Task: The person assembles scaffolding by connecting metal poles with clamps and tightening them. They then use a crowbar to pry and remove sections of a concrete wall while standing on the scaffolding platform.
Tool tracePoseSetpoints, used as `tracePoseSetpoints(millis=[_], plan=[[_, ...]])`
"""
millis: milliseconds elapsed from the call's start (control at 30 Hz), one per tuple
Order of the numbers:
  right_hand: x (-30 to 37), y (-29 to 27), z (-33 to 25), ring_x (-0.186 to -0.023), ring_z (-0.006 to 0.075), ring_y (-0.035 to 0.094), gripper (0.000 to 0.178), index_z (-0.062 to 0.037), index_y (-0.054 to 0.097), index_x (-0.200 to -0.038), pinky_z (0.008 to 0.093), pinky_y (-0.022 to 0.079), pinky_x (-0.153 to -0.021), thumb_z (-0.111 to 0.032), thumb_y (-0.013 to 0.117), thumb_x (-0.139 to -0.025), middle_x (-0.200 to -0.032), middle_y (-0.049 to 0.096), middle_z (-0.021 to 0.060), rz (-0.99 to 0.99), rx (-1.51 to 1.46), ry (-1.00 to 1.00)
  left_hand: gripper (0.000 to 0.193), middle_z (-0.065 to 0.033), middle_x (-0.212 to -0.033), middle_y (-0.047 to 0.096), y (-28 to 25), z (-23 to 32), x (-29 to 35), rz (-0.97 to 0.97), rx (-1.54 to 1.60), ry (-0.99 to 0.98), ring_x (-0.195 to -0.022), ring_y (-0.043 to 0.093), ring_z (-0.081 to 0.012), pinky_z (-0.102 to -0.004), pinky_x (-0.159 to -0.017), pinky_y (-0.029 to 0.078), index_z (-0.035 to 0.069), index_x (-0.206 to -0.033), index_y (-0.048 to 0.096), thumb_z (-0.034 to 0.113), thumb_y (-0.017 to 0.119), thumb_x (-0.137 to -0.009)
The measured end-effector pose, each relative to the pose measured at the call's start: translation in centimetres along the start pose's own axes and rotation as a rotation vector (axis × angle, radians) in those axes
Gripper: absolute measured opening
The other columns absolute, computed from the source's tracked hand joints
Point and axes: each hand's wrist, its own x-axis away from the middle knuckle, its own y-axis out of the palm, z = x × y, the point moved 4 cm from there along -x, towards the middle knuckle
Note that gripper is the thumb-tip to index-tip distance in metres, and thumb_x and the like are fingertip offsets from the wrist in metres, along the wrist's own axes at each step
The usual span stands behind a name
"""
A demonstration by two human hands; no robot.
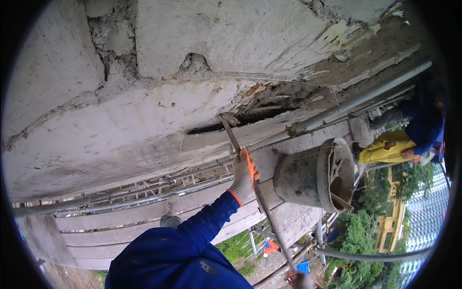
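A long metal pry bar (267, 209) slants across the middle of the view. Its upper tip touches the ragged edge of a dark gap (260, 115) in the concrete wall (144, 115). Around the bar's upper part wraps my left hand (244, 174), in a light knit glove with an orange-coated palm. My right hand (301, 280), partly cut off at the lower edge and a little blurred, closes on the bar's lower end. Broken concrete and loose chips show along the gap.
A mortar-stained bucket (298, 178) with tools in it lies tilted in view, right of my left hand. Scaffold planks (120, 221) and metal pipes (375, 98) run alongside the wall. Another person in yellow trousers (385, 148) is at the right. Ground and trees (356, 245) show far below.
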Motion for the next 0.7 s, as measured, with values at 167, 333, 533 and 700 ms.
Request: tracePoseSetpoints(millis=[167,333,533,700], plan=[[5.3,-6.9,-9.2,-0.073,0.0482,0.067,0.058,-0.0006,0.072,-0.082,0.0535,0.051,-0.064,-0.053,0.058,-0.102,-0.072,0.066,0.0285,0.392,0.22,-0.268,0.037,0.0064,-0.065,0.038,0.5,1.7,0.9,0.05,0.111,-0.144,-0.047,0.029,-0.01,-0.0302,-0.042,0.025,0.019,-0.092,0.054,0.054,0.055,-0.105],[2.4,2.9,-6.4,-0.06,0.0382,0.061,0.052,-0.0009,0.068,-0.081,0.0494,0.047,-0.059,-0.051,0.069,-0.096,-0.065,0.063,0.0244,-0.055,-0.235,0.28,0.04,0.0083,-0.059,0.03,-1.9,1.8,0.9,0.04,-0.051,-0.022,-0.044,0.021,-0.007,-0.0274,-0.04,0.021,0.017,-0.086,0.052,0.052,0.063,-0.102],[-5.0,17.9,-2.3,-0.059,0.0307,0.062,0.05,-0.0048,0.069,-0.085,0.0434,0.046,-0.055,-0.053,0.068,-0.096,-0.069,0.063,0.0251,0.104,-0.255,0.113,0.042,0.0078,-0.056,0.034,-3.0,0.7,0.4,-0.012,-0.187,0.017,-0.039,0.024,-0.0078,-0.0292,-0.037,0.02,0.016,-0.088,0.053,0.053,0.069,-0.098],[-2.2,19.0,2.2,-0.059,0.0097,0.052,0.022,-0.003,0.071,-0.081,0.035,0.042,-0.05,-0.02,0.08,-0.092,-0.069,0.066,0.0001,0.166,-0.923,0.261,0.041,0.0093,-0.056,0.034,0.1,0.6,3.0,-0.078,-0.118,0.035,-0.039,0.029,-0.0054,-0.0264,-0.036,0.022,0.018,-0.088,0.052,0.054,0.069,-0.098]])
